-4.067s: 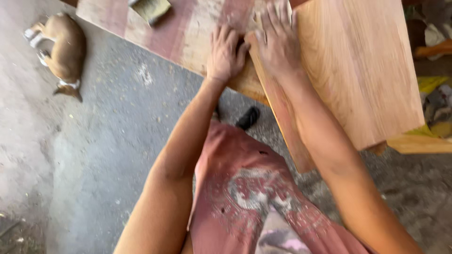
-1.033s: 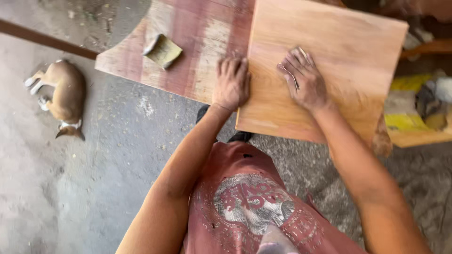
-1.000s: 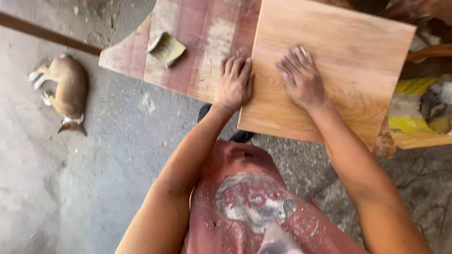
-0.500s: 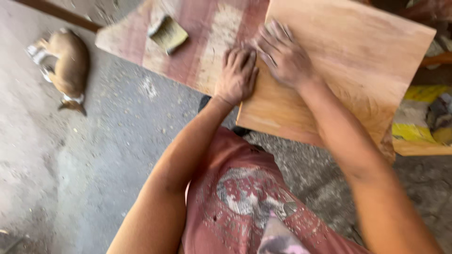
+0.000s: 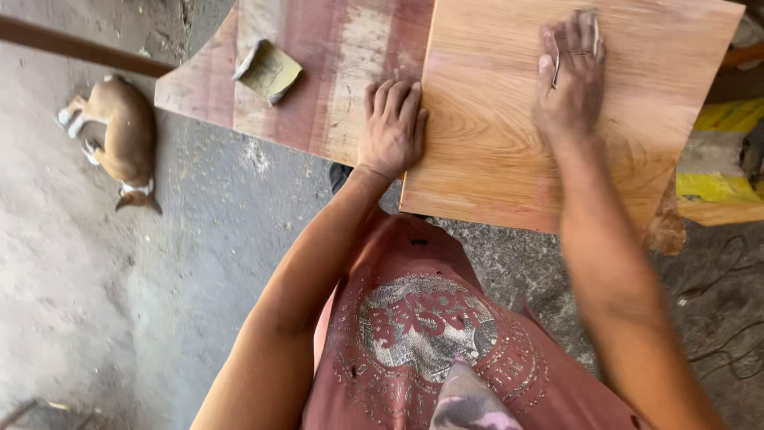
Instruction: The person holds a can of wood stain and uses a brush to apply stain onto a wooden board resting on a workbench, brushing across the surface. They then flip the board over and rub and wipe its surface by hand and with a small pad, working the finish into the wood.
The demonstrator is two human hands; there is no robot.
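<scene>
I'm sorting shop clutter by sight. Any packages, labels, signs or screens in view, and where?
Yellow package or bag: right edge, below the wooden panel; boxy, yellow with a grey band.
Shirt print: on the person's red shirt, round, pale.
No signs or screens.

Smooth matt wooden board, rough concrete floor

Yellow package at right edge, beside wooden board.
</scene>
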